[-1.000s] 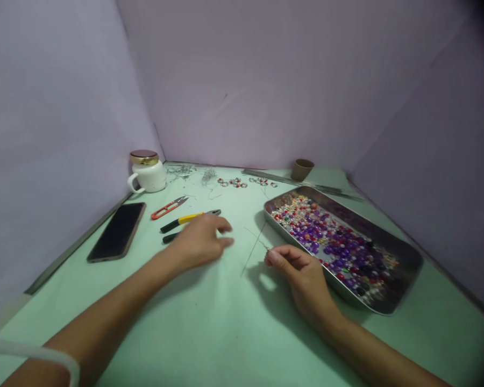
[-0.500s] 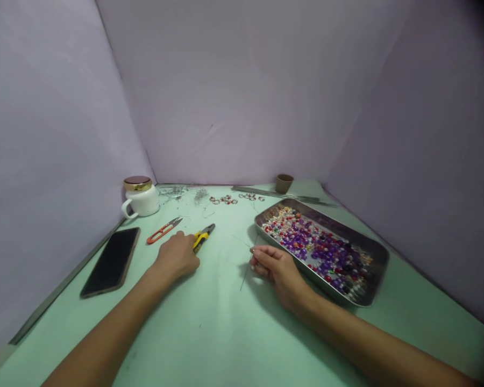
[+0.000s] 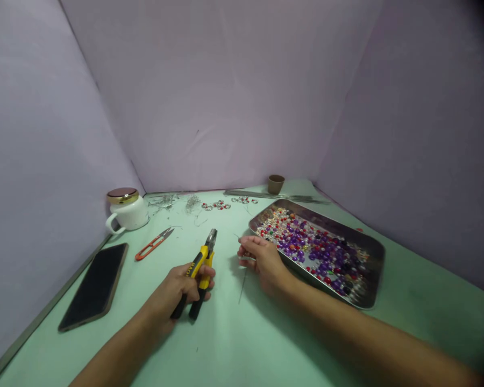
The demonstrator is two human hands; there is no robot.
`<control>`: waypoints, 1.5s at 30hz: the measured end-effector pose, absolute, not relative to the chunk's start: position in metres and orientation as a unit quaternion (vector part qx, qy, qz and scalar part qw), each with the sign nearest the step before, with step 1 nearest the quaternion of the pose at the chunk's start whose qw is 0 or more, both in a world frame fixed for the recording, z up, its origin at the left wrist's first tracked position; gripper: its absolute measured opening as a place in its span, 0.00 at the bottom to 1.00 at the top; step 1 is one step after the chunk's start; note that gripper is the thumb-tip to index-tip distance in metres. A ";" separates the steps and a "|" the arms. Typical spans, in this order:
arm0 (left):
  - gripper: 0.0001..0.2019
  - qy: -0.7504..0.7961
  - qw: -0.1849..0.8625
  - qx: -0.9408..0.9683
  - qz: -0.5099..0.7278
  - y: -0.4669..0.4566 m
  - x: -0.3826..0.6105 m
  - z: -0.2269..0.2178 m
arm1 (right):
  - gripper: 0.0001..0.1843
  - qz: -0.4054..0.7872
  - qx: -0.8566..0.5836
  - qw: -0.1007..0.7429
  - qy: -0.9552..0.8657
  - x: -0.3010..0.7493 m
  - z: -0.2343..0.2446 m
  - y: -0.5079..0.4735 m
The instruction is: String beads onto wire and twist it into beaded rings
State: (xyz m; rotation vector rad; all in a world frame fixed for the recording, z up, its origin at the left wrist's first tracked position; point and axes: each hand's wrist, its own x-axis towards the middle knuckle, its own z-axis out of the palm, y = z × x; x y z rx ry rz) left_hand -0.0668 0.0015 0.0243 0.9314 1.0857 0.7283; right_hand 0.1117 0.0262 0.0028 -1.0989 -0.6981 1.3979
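My left hand (image 3: pixel 185 287) is closed around a pair of yellow and black pliers (image 3: pixel 205 263), its jaws pointing away from me and its handles somewhat apart. Between the pinched fingertips of my right hand (image 3: pixel 264 260) is a thin wire (image 3: pixel 242 287), one end hanging down toward the table. Whether a bead sits on the wire at my fingers is too small to tell. Just right of that hand lies a metal tray (image 3: pixel 377 279) filled with purple, red, white and gold beads (image 3: pixel 322 252).
Orange thread snips (image 3: pixel 151 247) and a dark phone (image 3: pixel 94 287) lie at left, near a white lidded mug (image 3: pixel 129 212). Along the back are wire scraps (image 3: pixel 165 201), small beaded rings (image 3: pixel 220 205), a bundle of straight wires (image 3: pixel 266 194) and a brown cup (image 3: pixel 276 184).
My left hand has picked up the pliers from the table and drawn them toward me, handles now spread. My right hand keeps its pinch on the wire. The whole view has shifted slightly.
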 end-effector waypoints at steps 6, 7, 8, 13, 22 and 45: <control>0.18 0.542 0.647 0.459 0.276 -0.006 -0.061 0.033 | 0.10 0.563 -0.471 0.589 -0.338 0.108 -0.004 0.026; 0.18 0.554 0.636 0.467 0.265 -0.006 -0.061 0.032 | 0.10 0.548 -0.472 0.590 -0.359 0.108 -0.003 0.027; 0.18 0.562 0.627 0.475 0.256 -0.007 -0.061 0.031 | 0.10 0.531 -0.473 0.593 -0.379 0.107 -0.003 0.027; 0.17 0.566 0.608 0.499 0.247 -0.007 -0.062 0.023 | 0.10 0.480 -0.477 0.612 -0.410 0.105 -0.014 0.020; 0.12 0.530 0.670 0.424 0.298 -0.001 -0.063 0.016 | 0.06 0.409 -0.458 0.594 -0.519 0.115 -0.016 0.037; 0.22 0.575 0.572 0.544 0.214 -0.012 -0.058 0.025 | 0.09 0.510 -0.477 0.604 -0.386 0.119 -0.017 0.015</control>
